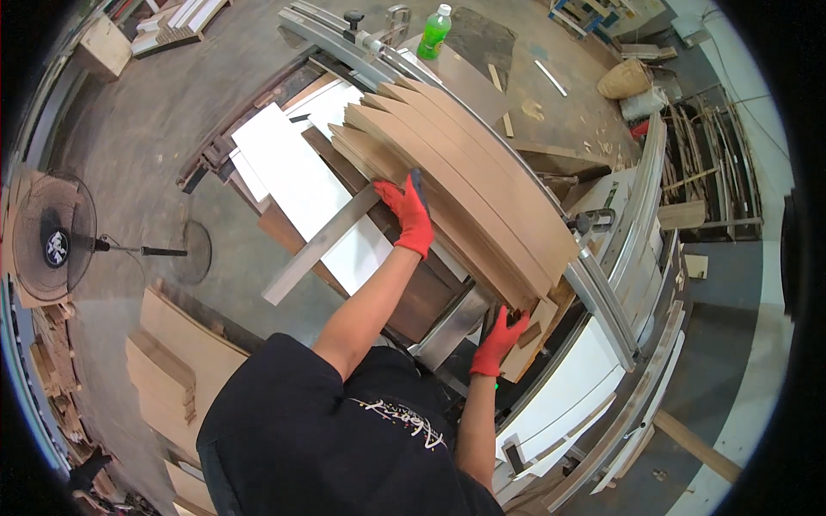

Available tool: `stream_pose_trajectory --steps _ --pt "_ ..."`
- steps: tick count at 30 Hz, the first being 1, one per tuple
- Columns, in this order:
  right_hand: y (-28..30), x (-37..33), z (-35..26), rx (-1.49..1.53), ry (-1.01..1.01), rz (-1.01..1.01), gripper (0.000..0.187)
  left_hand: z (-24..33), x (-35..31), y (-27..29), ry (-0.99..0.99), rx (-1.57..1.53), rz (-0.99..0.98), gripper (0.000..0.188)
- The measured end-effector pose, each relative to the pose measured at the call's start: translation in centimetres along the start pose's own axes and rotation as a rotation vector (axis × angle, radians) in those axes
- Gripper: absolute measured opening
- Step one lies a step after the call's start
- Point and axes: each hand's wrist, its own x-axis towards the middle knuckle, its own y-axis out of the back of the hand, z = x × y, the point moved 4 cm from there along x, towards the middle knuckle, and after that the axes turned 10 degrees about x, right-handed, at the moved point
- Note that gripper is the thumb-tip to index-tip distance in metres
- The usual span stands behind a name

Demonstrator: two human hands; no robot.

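A stack of long brown fibreboard panels [482, 185] with pointed far ends lies slantwise on the saw table in front of me. My left hand [406, 213], in a red glove with a dark palm, rests against the stack's left side with its fingers apart. Beside those fingers, a flat metal bar [323, 245] reaches out to the lower left. At the near end of the stack is my right hand [499, 342], gloved the same way, its fingers spread next to the panel ends. Part of its palm side is hidden.
White panels [301, 185] lie left of the stack. A metal rail [602, 301] runs along the right, near more white board [564, 387]. A green bottle [434, 33] stands at the far end. To the left are a standing fan [56, 241] and cut boards [185, 361].
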Motion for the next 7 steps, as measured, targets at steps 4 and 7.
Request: stream_pose_trajectory --steps 4,7 --pt "1.7 1.2 2.6 0.401 -0.309 0.078 0.060 0.5 -4.8 -2.8 -0.176 0.087 -0.019 0.069" --pt "3.5 0.9 3.5 0.211 -0.117 0.043 0.053 -2.1 -12.0 -8.8 -0.229 0.577 -0.237 0.043"
